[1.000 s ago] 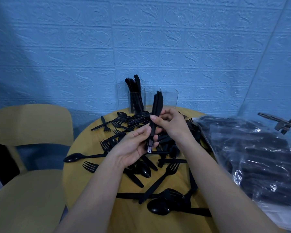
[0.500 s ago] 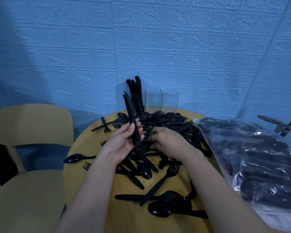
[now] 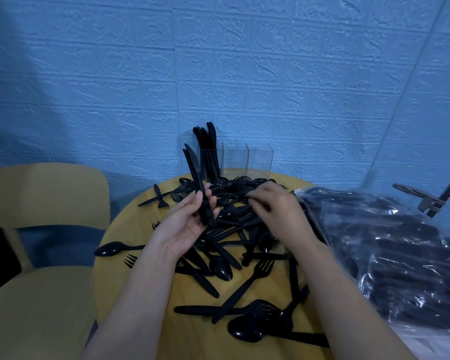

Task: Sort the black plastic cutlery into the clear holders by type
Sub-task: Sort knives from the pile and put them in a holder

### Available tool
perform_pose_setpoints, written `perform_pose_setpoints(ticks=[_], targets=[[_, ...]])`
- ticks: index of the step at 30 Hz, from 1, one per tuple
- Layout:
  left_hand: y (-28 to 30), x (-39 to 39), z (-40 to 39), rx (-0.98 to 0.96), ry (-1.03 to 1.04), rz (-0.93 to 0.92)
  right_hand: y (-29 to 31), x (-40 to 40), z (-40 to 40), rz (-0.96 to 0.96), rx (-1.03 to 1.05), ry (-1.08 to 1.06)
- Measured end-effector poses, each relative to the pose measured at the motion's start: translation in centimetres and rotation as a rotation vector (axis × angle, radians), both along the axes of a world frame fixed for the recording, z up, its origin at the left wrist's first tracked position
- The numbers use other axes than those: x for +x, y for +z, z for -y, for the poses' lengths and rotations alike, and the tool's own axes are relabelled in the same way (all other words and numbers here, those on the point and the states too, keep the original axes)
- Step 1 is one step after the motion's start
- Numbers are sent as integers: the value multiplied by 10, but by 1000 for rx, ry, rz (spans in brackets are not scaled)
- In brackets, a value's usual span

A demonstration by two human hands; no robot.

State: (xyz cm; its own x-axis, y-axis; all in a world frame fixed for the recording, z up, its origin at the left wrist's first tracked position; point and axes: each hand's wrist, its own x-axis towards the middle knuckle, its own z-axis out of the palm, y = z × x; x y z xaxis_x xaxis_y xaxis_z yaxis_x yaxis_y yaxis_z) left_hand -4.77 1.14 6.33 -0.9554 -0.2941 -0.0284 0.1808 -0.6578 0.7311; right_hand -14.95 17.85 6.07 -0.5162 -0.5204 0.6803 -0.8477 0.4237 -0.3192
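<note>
At the left edge of the tabletop (image 3: 130, 224), a lone spoon (image 3: 109, 249) and stray forks (image 3: 164, 196) lie unsorted. Left hand (image 3: 185, 224) holds a small bundle of knives (image 3: 198, 183) upright, thumb and fingers curled round the handles, blades rising in front of the holders. Behind, at the far edge, the clear holders (image 3: 234, 158) stand in a row: the leftmost compartment carries knives, the other two appear empty. Right hand (image 3: 276, 211) reaches into the cutlery pile (image 3: 234, 245) at the tabletop's centre; fingers bent, grip blurred, contents cannot be told. Judgement: sorting is at an early stage; most pieces remain loose. Bagged cutlery (image 3: 390, 255) sits at the right edge.
</note>
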Motion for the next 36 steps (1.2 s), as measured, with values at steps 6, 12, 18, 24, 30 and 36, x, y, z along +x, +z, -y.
perform_pose_setpoints(ticks=[6, 12, 18, 24, 30, 36], targets=[[-1, 0, -9, -31, -42, 60, 21, 7, -8, 495, -821, -20], [-2, -1, -10, -49, -43, 88, 25, 20, -2, 509, -941, 117], [-4, -4, -12, -24, 6, 71, 3, 33, 15, 101, -548, 138], [-6, -6, -10, -14, 80, 33, 4, 45, 27, 625, -668, 122], [-8, -8, -8, -6, 134, 34, 12, 47, 30, 1080, -1005, 206], [-9, -8, -10, -135, 154, 55, 0, 48, 39, 1174, -757, 159]])
